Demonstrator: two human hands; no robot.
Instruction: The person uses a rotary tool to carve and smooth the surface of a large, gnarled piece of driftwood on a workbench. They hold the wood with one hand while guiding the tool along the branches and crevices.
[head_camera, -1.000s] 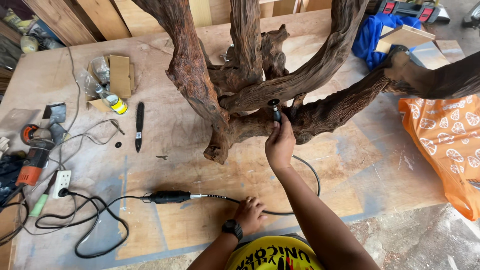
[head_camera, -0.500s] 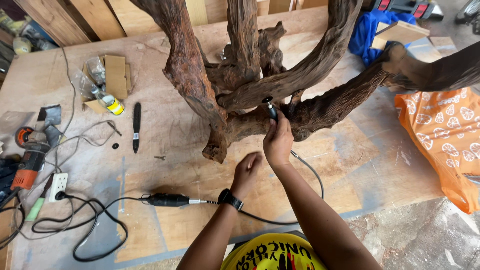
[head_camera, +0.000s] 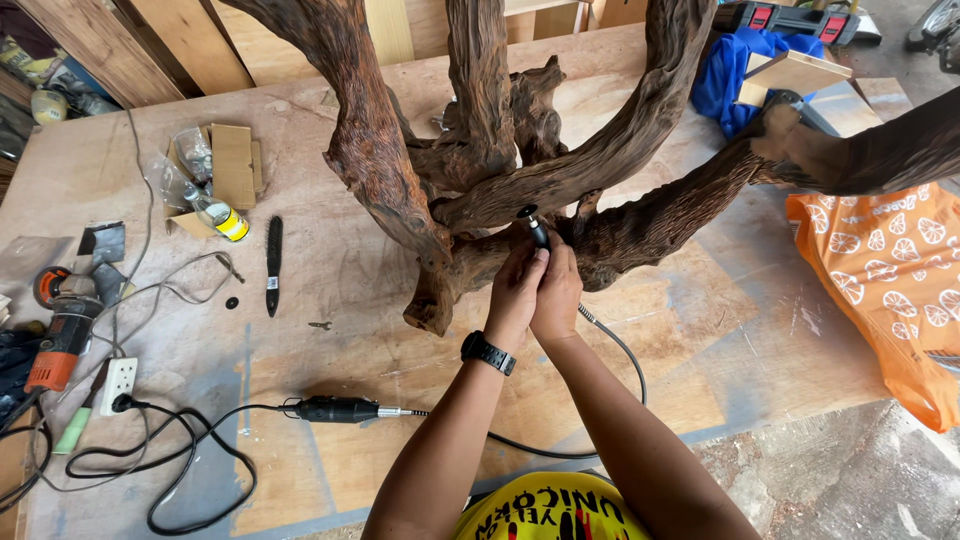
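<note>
A big gnarled root sculpture (head_camera: 480, 180) of reddish-brown wood stands on a plywood floor board (head_camera: 330, 300). My right hand (head_camera: 560, 290) grips the black handpiece (head_camera: 536, 228) of a flexible-shaft rotary tool, its tip pressed against the wood near the root's lower fork. My left hand (head_camera: 515, 290), with a black watch on the wrist, has come up beside the right and also holds the handpiece. The flexible shaft (head_camera: 620, 345) loops from the handpiece back to the black motor body (head_camera: 335, 408) lying on the board.
An angle grinder (head_camera: 60, 330), a power strip (head_camera: 118, 385) and tangled cables lie at left. A black file (head_camera: 273, 265), a small bottle (head_camera: 220, 215) and cardboard sit nearby. An orange patterned cloth (head_camera: 890, 280) lies right, blue cloth (head_camera: 735, 70) behind.
My left hand rose from the board near the shaft and joined the right hand on the handpiece. The right hand stayed at the wood.
</note>
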